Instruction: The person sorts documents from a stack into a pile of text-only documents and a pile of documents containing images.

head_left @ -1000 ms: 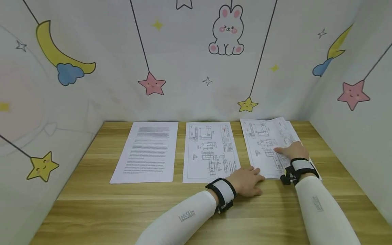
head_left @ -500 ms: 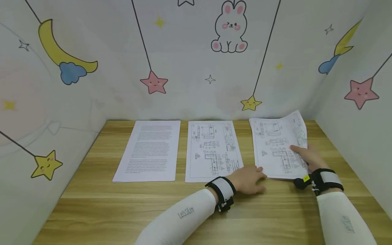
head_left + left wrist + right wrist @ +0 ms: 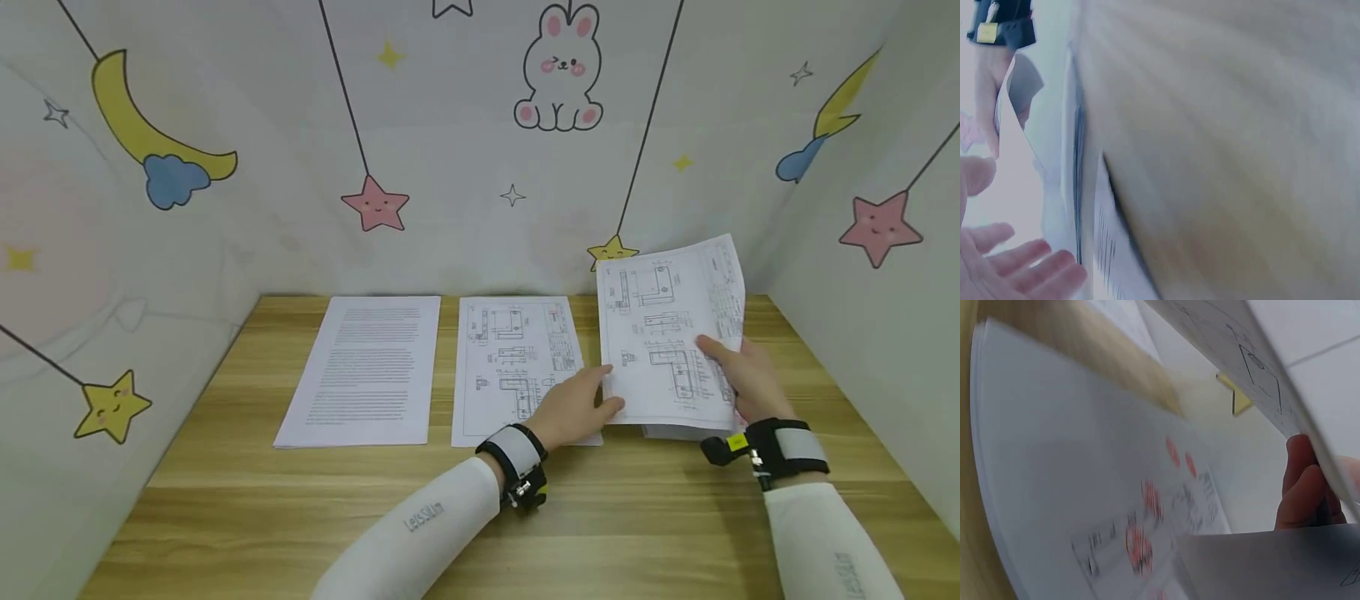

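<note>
A printed technical drawing sheet [image 3: 663,333] is lifted upright over the right-hand paper stack [image 3: 667,432]. My right hand [image 3: 738,371] pinches its right edge, thumb on the front and fingers behind. My left hand [image 3: 570,408] reaches to the sheet's lower left edge with straight fingers [image 3: 1022,262] touching it. In the right wrist view the lifted sheet [image 3: 1241,344] hangs above the stack [image 3: 1054,475], whose top page carries red marks, and my fingertips [image 3: 1300,487] show behind the sheet.
A drawing sheet [image 3: 517,358] lies in the middle of the wooden table [image 3: 525,517], and a text page stack [image 3: 360,367] lies to its left. Decorated walls close in the back and both sides.
The right hand has raised the top sheet off the right stack, from lying flat to upright. The left hand has moved from the table beside the stack up to the sheet's lower left edge.
</note>
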Demonstrator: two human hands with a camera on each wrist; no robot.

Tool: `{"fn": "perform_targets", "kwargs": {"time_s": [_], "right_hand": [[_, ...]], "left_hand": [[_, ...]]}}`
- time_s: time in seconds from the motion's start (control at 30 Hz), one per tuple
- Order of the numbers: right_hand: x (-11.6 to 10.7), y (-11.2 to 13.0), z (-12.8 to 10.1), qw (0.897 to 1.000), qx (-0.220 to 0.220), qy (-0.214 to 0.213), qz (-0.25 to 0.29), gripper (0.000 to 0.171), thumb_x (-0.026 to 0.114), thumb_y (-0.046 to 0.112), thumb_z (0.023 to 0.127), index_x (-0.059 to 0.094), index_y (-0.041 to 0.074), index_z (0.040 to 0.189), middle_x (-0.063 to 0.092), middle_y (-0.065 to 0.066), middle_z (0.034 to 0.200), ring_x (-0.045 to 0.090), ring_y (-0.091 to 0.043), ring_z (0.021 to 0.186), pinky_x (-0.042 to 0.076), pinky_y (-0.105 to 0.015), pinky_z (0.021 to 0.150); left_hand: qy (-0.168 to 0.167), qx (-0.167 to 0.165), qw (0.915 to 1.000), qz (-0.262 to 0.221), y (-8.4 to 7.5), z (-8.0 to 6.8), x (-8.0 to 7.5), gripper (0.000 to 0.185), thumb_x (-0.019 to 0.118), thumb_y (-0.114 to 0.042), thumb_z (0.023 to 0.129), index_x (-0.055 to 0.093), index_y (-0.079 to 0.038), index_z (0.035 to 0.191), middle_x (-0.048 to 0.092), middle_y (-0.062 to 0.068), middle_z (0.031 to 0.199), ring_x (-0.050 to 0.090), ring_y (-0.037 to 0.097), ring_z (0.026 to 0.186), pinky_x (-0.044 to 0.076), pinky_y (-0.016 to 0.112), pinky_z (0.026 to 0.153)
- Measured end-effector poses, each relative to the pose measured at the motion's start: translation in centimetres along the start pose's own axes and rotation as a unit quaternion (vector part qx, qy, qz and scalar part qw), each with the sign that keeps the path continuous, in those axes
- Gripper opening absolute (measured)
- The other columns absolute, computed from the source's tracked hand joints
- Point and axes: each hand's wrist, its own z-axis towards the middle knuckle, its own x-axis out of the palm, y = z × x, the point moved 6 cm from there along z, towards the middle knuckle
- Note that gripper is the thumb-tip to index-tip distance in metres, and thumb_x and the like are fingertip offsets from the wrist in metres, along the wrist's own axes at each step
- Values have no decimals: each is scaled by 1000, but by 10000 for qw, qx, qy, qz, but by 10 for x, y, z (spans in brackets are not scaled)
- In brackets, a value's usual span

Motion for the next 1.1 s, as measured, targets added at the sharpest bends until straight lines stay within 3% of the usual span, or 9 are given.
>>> {"fn": "perform_targets", "kwargs": {"time_s": [0.13, 0.23, 0.33, 0.47, 0.6, 0.7, 0.87, 0.97, 1.1], "right_hand": [[18, 10, -6, 9996, -154, -36, 218, 56, 64, 50, 92, 44, 26, 139, 70, 21, 87, 72, -2, 77, 60, -26, 67], [31, 17, -9, 9987, -288, -50, 409, 55, 64, 47, 93, 44, 24, 138, 70, 20, 89, 73, -2, 77, 60, -25, 67], [47, 24, -12, 9972, -462, -23, 585, 53, 65, 45, 93, 45, 22, 136, 70, 18, 91, 73, -2, 78, 60, -24, 67], [70, 33, -17, 9956, -652, 90, 661, 54, 65, 44, 94, 46, 20, 139, 70, 16, 94, 74, -2, 79, 61, -25, 69], [91, 40, -20, 9963, -687, 110, 497, 57, 62, 46, 95, 45, 18, 141, 70, 16, 95, 74, -2, 81, 61, -26, 71], [102, 42, -21, 9975, -675, 46, 188, 63, 61, 52, 94, 43, 17, 143, 68, 14, 96, 73, -1, 80, 61, -25, 71], [112, 46, -21, 9939, -986, -301, -380, 71, 56, 60, 93, 41, 12, 144, 64, 3, 100, 69, 0, 75, 59, -22, 66], [115, 47, -22, 9904, -1174, -436, -582, 66, 50, 56, 98, 42, 11, 145, 64, -5, 103, 68, -2, 72, 58, -23, 62], [123, 48, -22, 9885, -1232, -221, -845, 56, 42, 47, 104, 40, 12, 148, 65, -14, 108, 69, -5, 71, 59, -25, 60]], "left_hand": [[-333, -391, 9955, -799, 18, -2, -18, 68, 47, -44, 102, 27, -9, 157, 46, 12, 154, 48, 25, 141, 46, 41, 111], [-489, -702, 9835, -1594, 29, -4, -27, 73, 47, -46, 102, 20, -9, 159, 46, 15, 153, 52, 29, 137, 48, 42, 108], [-572, -960, 9649, -2376, 37, -5, -33, 77, 46, -49, 101, 17, -9, 159, 52, 18, 146, 62, 28, 123, 54, 40, 95], [-642, -1085, 9311, -3422, 43, -5, -38, 65, 47, -50, 101, 31, -12, 152, 59, 13, 129, 65, 22, 105, 54, 34, 82], [-1021, -1262, 9075, -3875, 52, -5, -45, 45, 51, -44, 101, 44, -17, 137, 61, 4, 114, 63, 15, 97, 51, 31, 81], [-1383, -1275, 9072, -3764, 60, -6, -51, 39, 52, -36, 102, 46, -17, 135, 60, 3, 113, 60, 14, 99, 50, 32, 89], [-1618, -1288, 9150, -3465, 74, -12, -62, 37, 50, -31, 103, 47, -16, 137, 59, 4, 121, 58, 16, 112, 46, 39, 104], [-1750, -1329, 9164, -3347, 84, -18, -70, 37, 48, -31, 104, 46, -14, 137, 59, 5, 125, 57, 18, 119, 45, 42, 108], [-1874, -1341, 9186, -3211, 95, -26, -80, 38, 48, -30, 104, 46, -13, 137, 59, 8, 125, 57, 20, 118, 45, 42, 106]]}}
